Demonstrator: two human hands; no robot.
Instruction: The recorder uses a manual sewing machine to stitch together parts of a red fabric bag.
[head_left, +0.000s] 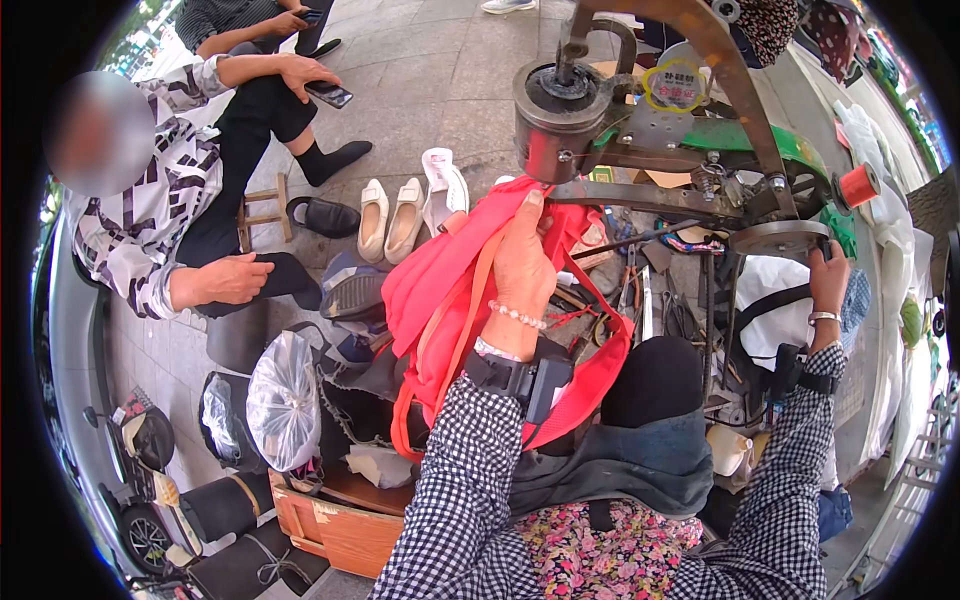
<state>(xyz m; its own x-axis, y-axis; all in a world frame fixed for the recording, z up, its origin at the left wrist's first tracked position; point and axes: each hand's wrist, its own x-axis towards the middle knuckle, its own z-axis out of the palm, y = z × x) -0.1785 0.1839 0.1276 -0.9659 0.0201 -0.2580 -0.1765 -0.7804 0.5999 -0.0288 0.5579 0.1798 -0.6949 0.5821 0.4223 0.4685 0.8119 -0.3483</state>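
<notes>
My left hand (522, 265) is closed on a bright red backpack (430, 285) with orange edging, pinching its upper edge beneath the head of a hand-cranked sewing machine (565, 110). The bag's body hangs to the left of my wrist, and a red strap (610, 350) loops down on the right toward my lap. My right hand (828, 275) is closed at the rim of the machine's metal hand wheel (780, 238); its fingers are partly hidden. A spool of red thread (858, 187) sits above that wheel. The exact spot where needle and fabric meet is hidden.
Pale flat shoes (388, 218) and a black shoe (325, 215) stand on the paving. A seated person (150, 200) holds a phone on the left. Hand tools (640, 295) lie beyond my knees. A wooden drawer box (340, 525) and a plastic-wrapped round thing (283, 400) are at lower left.
</notes>
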